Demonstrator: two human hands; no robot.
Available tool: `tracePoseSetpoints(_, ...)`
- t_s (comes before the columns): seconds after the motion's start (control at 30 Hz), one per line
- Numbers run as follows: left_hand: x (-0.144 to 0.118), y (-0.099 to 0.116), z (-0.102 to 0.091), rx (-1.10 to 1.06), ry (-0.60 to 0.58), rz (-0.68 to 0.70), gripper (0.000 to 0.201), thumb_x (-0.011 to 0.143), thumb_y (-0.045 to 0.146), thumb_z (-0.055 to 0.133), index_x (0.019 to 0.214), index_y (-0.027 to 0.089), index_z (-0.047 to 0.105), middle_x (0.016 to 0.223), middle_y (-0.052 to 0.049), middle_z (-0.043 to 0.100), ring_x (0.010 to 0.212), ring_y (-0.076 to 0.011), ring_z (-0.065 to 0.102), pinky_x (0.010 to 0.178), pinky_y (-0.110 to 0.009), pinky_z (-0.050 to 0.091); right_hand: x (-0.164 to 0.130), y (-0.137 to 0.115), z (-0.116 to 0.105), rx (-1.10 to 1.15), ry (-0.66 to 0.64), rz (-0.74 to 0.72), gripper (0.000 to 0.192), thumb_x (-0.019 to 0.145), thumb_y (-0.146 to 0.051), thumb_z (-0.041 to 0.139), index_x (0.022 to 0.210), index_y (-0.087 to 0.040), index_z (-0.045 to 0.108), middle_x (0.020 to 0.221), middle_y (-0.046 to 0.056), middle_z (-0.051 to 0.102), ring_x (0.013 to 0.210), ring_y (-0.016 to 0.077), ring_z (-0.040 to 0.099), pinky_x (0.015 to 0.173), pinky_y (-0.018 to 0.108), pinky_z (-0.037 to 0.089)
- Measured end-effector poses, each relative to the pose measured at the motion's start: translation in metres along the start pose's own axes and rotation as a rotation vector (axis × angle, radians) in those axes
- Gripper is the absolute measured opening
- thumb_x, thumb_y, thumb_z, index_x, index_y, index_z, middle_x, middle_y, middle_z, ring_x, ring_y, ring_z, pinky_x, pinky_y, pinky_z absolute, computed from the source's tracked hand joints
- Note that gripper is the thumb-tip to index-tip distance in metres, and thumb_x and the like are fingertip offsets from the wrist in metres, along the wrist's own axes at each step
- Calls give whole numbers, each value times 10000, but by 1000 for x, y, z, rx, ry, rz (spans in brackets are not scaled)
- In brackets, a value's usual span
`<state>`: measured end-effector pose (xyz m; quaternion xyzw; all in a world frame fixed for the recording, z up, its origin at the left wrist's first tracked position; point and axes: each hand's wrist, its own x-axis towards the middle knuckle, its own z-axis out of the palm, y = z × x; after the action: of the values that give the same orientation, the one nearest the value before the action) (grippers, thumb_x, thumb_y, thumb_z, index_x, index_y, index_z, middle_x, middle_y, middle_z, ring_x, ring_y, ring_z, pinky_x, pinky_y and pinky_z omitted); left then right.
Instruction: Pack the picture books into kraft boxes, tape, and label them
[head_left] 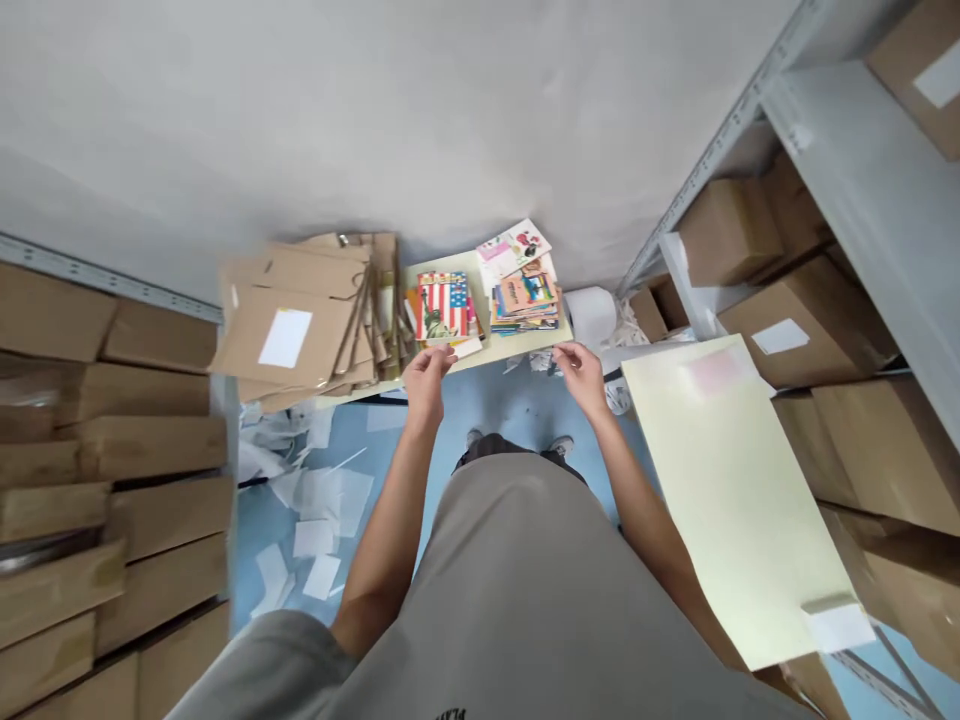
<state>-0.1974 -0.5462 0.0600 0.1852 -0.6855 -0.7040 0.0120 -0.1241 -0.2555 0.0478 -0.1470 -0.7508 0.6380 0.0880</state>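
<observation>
My left hand (pixel 427 380) is at the front edge of the narrow pale table (pixel 510 347), thumb and fingers closed in a pinch. Just beyond it lies a stack of booklets, topped by one with red and white stripes and a statue figure (pixel 444 305). My right hand (pixel 582 376) is at the table's right front corner, its fingers also pinched together. Whatever either hand holds, if anything, is too small to make out. Nearest to the right hand is a second pile of colourful booklets (pixel 525 297), with a white flowered card (pixel 517 248) leaning on top.
Flattened cardboard boxes (pixel 300 320) are piled on the table's left end. Shelves of cartons stand at left (pixel 165 430) and right (pixel 795 320). A pale yellow board (pixel 739 490) lies at right. Paper sheets (pixel 322 510) litter the blue floor. A white roll (pixel 590 315) stands behind my right hand.
</observation>
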Motion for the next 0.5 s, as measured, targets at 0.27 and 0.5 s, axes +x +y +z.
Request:
tracePoseSetpoints(0.27,98,-9,-203,-174,396,-73,295,792,316,840,1035,237,695,1141,-62,791,992,-157,774,868,-249,634,-1,-28,207,39,-330,5,454,975,-676,750,1080,-238,808,1110,103,859,1038,292,835,1003,459,681)
tracePoseSetpoints(0.5,132,-16,-291,-242,509,-241,278,857,198,792,1026,234,574,957,-7,734,826,-119,743,839,-248,636,-9,-47,355,33,-500,98,365,994,-544,810,1196,-240,819,1314,121,868,1242,288,826,1079,448,686)
